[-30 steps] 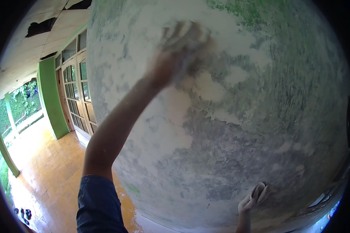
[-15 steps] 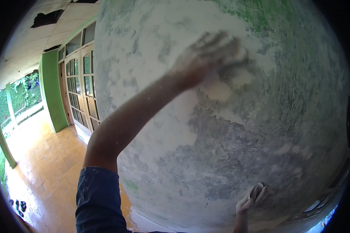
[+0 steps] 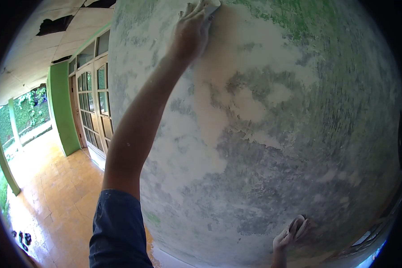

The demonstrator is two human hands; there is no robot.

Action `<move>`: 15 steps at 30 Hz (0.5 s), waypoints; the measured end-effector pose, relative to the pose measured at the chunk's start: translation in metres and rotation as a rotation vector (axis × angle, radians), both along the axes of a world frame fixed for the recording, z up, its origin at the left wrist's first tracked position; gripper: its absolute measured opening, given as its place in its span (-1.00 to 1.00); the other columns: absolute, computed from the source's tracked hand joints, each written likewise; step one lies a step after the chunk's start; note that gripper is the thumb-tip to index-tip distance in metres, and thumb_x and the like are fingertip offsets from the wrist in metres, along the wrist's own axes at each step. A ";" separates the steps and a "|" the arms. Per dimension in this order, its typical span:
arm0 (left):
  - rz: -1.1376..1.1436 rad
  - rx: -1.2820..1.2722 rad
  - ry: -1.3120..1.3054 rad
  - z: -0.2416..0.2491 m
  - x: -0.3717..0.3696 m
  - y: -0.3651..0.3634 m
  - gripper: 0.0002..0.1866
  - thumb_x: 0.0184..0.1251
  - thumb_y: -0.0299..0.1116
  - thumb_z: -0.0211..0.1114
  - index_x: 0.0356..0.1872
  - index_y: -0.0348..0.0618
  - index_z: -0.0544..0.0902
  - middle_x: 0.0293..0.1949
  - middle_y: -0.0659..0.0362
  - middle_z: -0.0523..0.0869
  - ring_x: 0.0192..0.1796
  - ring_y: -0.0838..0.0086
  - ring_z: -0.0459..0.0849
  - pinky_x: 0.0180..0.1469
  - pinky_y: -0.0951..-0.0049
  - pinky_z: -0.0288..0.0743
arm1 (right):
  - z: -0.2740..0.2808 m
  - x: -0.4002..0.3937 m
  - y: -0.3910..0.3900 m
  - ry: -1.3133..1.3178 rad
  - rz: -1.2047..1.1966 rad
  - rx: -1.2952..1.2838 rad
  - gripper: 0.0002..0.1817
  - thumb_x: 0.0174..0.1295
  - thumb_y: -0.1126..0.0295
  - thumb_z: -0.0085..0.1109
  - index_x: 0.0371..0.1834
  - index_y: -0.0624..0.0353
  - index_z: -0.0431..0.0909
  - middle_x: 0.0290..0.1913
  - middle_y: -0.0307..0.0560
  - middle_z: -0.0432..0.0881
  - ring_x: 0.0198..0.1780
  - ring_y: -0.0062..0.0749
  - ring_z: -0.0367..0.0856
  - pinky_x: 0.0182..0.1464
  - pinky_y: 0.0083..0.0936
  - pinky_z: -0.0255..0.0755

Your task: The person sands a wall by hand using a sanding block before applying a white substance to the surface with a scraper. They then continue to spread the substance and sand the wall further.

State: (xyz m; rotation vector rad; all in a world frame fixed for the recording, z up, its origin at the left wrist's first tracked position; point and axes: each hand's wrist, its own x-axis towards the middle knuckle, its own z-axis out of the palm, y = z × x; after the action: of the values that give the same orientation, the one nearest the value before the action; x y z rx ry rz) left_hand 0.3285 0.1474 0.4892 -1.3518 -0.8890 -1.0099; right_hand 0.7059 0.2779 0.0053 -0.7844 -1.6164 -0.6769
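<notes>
High on the patchy wall (image 3: 272,156), my left hand (image 3: 192,33) presses a pale flat piece (image 3: 213,5) against the surface, its fingers extended over it. The piece sticks out beyond the fingertips near the top edge. At lower right, my right hand (image 3: 286,236), coated in pale dust, holds a curled, greyish piece (image 3: 298,223) with a dark hollow against the wall. Whitish smooth areas, grey rough areas and green paint remnants show on the wall around both hands.
To the left are a glass-paned wooden door (image 3: 88,102), a green pillar (image 3: 63,107) and an orange tiled floor (image 3: 62,192). The ceiling (image 3: 27,53) has dark holes. Dark slippers (image 3: 24,239) lie at lower left. A window opening (image 3: 366,236) shows at lower right.
My left hand has moved up and to the left across the wall, and its arm is now steeper. My right hand has shifted slightly down and right, still holding its piece.
</notes>
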 end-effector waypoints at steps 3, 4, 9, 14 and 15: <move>0.211 0.067 0.213 -0.044 0.031 0.031 -0.51 0.38 -0.52 0.00 0.29 0.17 0.38 0.40 0.20 0.25 0.44 0.10 0.14 0.46 0.11 0.04 | 0.001 -0.001 0.000 0.022 0.033 0.008 -0.48 0.45 0.19 -0.34 0.32 0.32 0.26 0.39 0.35 0.12 0.42 0.32 0.02 0.35 0.23 -0.10; 0.179 -0.042 0.313 -0.069 0.053 0.035 -0.54 0.39 -0.52 -0.02 0.27 0.15 0.42 0.40 0.20 0.25 0.44 0.12 0.15 0.46 0.10 0.05 | 0.000 -0.001 0.001 0.023 0.031 0.012 -0.48 0.45 0.19 -0.34 0.32 0.32 0.26 0.39 0.35 0.12 0.42 0.32 0.02 0.35 0.23 -0.10; 0.185 -0.063 0.373 -0.041 0.054 0.036 -0.58 0.39 -0.54 -0.03 0.19 0.12 0.51 0.39 0.20 0.27 0.43 0.20 0.19 0.43 0.08 0.12 | -0.003 0.000 0.002 0.022 0.033 0.011 -0.49 0.44 0.23 -0.31 0.33 0.34 0.26 0.38 0.38 0.13 0.42 0.30 0.04 0.36 0.23 -0.12; 0.138 0.047 0.151 -0.037 0.074 0.036 -0.59 0.39 -0.51 -0.01 0.24 0.02 0.43 0.34 0.19 0.36 0.36 0.15 0.32 0.41 0.15 0.19 | -0.004 0.002 0.000 -0.008 0.010 -0.036 -0.50 0.45 0.19 -0.34 0.30 0.29 0.26 0.37 0.43 0.10 0.40 0.39 0.05 0.32 0.32 -0.08; 0.272 0.126 0.300 -0.055 0.091 0.043 -0.57 0.40 -0.54 -0.04 0.24 0.06 0.43 0.35 0.21 0.35 0.38 0.14 0.28 0.38 0.14 0.23 | -0.004 0.002 0.000 -0.018 0.015 -0.044 -0.50 0.45 0.19 -0.34 0.30 0.29 0.26 0.37 0.43 0.10 0.40 0.38 0.05 0.32 0.33 -0.08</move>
State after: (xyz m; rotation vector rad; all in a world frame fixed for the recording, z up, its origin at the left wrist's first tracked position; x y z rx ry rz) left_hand 0.4190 0.1909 0.4341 -1.1990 -0.7444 -0.6241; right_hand 0.7075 0.2775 0.0017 -0.7999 -1.6562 -0.6413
